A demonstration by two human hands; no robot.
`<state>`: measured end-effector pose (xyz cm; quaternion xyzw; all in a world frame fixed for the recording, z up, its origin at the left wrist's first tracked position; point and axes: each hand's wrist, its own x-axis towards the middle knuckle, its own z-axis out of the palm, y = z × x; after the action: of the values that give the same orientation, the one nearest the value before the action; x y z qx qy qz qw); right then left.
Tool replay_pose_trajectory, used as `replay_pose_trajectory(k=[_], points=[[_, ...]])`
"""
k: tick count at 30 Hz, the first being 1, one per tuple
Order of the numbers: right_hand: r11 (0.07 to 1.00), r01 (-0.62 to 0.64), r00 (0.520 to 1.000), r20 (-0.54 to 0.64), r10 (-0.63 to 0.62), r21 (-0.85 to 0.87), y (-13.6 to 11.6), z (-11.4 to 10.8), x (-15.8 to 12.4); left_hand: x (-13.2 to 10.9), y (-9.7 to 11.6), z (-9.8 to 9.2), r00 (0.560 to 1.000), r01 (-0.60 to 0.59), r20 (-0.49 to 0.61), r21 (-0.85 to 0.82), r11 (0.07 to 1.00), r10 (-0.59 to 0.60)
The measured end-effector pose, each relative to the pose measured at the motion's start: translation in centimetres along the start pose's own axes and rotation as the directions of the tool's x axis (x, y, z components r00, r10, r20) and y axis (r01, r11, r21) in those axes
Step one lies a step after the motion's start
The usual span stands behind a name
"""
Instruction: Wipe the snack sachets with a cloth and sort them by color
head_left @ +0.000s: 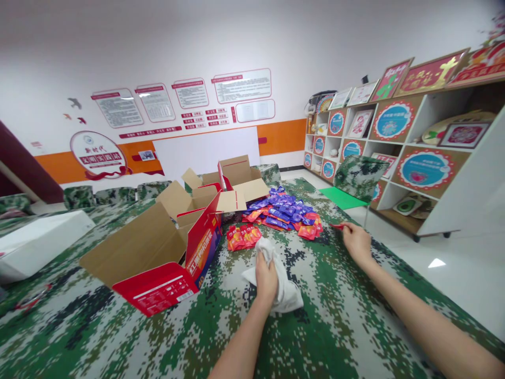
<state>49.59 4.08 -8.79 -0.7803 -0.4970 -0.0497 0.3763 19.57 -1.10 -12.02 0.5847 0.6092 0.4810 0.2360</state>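
My left hand (266,279) is closed on a crumpled white cloth (287,289) that rests on the camouflage tablecloth (221,337). Further right, my right hand (356,243) pinches a small red packet (338,226), seen nearly edge-on. Between and beyond my hands lies a loose heap of purple and red packets (286,208). A short row of red packets (243,237) lies just ahead of the cloth, apart from the heap. To the left stands an open red cardboard box (205,245) with its flaps spread.
Behind the red box are more opened cartons (240,171). A white box (45,242) sits at the table's left side, near a small red and silver object (34,297). A camouflage-covered chair (359,176) and a display shelf (398,131) stand on the right.
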Motion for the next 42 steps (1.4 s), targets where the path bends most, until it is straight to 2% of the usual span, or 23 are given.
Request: replay_pose_trajectory(k=[2, 5, 7, 9, 11, 13, 15, 17, 18, 21, 24, 27, 29, 31, 32, 33, 35, 36, 37, 38, 39, 41, 42], points=[[0.992, 0.100, 0.995, 0.021, -0.102, 0.079, -1.8, -0.7, -3.2, 0.1, 0.5, -0.1, 0.999, 0.033, -0.001, -0.223, 0.974, -0.035], [0.879, 0.283, 0.944, 0.048, -0.325, 0.383, -5.5, -1.1, -9.2, -0.2, 1.5, -0.1, 0.998, 0.069, 0.033, -0.453, 0.889, -0.061], [0.802, 0.305, 0.909, 0.092, -0.405, 0.514, -7.9, -1.2, -12.9, -0.7, 2.1, 0.1, 0.992, 0.114, 0.118, -0.580, 0.806, -0.055], [0.728, 0.272, 0.881, 0.142, -0.452, 0.630, -9.8, -1.3, -15.4, -1.0, 2.4, 0.3, 0.971, 0.188, 0.237, -0.700, 0.689, -0.025], [0.663, 0.109, 0.885, 0.232, -0.404, 0.741, -10.9, -1.2, -16.5, -1.2, 2.5, 0.3, 0.943, 0.275, 0.333, -0.777, 0.567, -0.001], [0.551, -0.174, 0.875, 0.385, -0.294, 0.816, -11.5, -1.1, -16.5, -0.9, 2.5, 0.3, 0.932, 0.326, 0.361, -0.813, 0.482, -0.021], [0.377, -0.462, 0.800, 0.561, -0.214, 0.803, -11.7, -1.0, -16.0, -0.5, 2.4, 0.2, 0.941, 0.325, 0.330, -0.830, 0.454, -0.069], [0.221, -0.629, 0.714, 0.666, -0.218, 0.746, -12.1, -0.7, -15.6, -0.2, 2.4, 0.1, 0.954, 0.297, 0.277, -0.816, 0.495, -0.115], [0.170, -0.663, 0.692, 0.684, -0.230, 0.729, -12.3, -0.5, -15.6, -0.1, 2.4, 0.1, 0.959, 0.281, 0.250, -0.792, 0.542, -0.132], [0.107, -0.664, 0.710, 0.668, -0.220, 0.740, -13.1, 0.6, -16.0, -0.5, 2.3, 0.4, 0.982, 0.185, 0.155, -0.643, 0.744, -0.110], [0.091, -0.656, 0.735, 0.661, -0.150, 0.749, -13.5, 1.9, -16.1, -1.7, 2.4, 0.6, 0.987, -0.038, 0.126, -0.437, 0.899, 0.103], [0.032, -0.672, 0.735, 0.672, -0.087, 0.740, -13.2, 2.5, -14.7, -3.0, 3.1, 0.4, 0.923, -0.232, 0.226, -0.324, 0.917, 0.313], [-0.019, -0.689, 0.724, 0.687, -0.053, 0.725, -12.6, 2.2, -12.9, -3.6, 3.8, 0.2, 0.843, -0.324, 0.325, -0.328, 0.888, 0.428], [-0.064, -0.709, 0.705, 0.707, -0.055, 0.702, -12.0, 1.5, -10.7, -4.0, 4.3, 0.1, 0.771, -0.380, 0.381, -0.366, 0.849, 0.510], [-0.090, -0.711, 0.702, 0.709, -0.067, 0.697, -11.8, 1.1, -9.7, -4.0, 4.3, 0.2, 0.772, -0.370, 0.377, -0.389, 0.844, 0.512], [-0.119, -0.701, 0.712, 0.697, -0.085, 0.703, -11.6, 0.7, -8.8, -3.9, 4.2, 0.3, 0.806, -0.323, 0.352, -0.413, 0.852, 0.476], [-0.166, -0.654, 0.756, 0.645, -0.108, 0.738, -11.5, 0.1, -7.8, -3.4, 3.7, 0.5, 0.920, -0.123, 0.274, -0.481, 0.868, 0.282], [-0.168, -0.631, 0.775, 0.623, -0.105, 0.757, -11.5, 0.0, -7.8, -3.0, 3.4, 0.6, 0.955, 0.013, 0.257, -0.539, 0.842, 0.149], [-0.143, -0.624, 0.781, 0.616, -0.100, 0.768, -11.6, 0.0, -8.1, -2.5, 3.1, 0.7, 0.960, 0.158, 0.280, -0.608, 0.778, 0.024], [-0.084, -0.642, 0.766, 0.635, -0.096, 0.762, -11.7, 0.2, -8.8, -2.0, 2.9, 0.7, 0.938, 0.296, 0.339, -0.673, 0.678, -0.074], [0.002, -0.673, 0.737, 0.671, -0.084, 0.740, -11.9, 0.5, -9.7, -1.5, 2.8, 0.6, 0.897, 0.420, 0.421, -0.718, 0.555, -0.133], [0.210, -0.706, 0.680, 0.730, -0.062, 0.676, -12.2, 1.4, -11.7, -0.7, 2.6, 0.5, 0.796, 0.601, 0.587, -0.736, 0.312, -0.147], [0.281, -0.680, 0.697, 0.716, -0.039, 0.677, -12.4, 1.9, -12.7, -0.5, 2.6, 0.5, 0.756, 0.653, 0.641, -0.724, 0.220, -0.135]])
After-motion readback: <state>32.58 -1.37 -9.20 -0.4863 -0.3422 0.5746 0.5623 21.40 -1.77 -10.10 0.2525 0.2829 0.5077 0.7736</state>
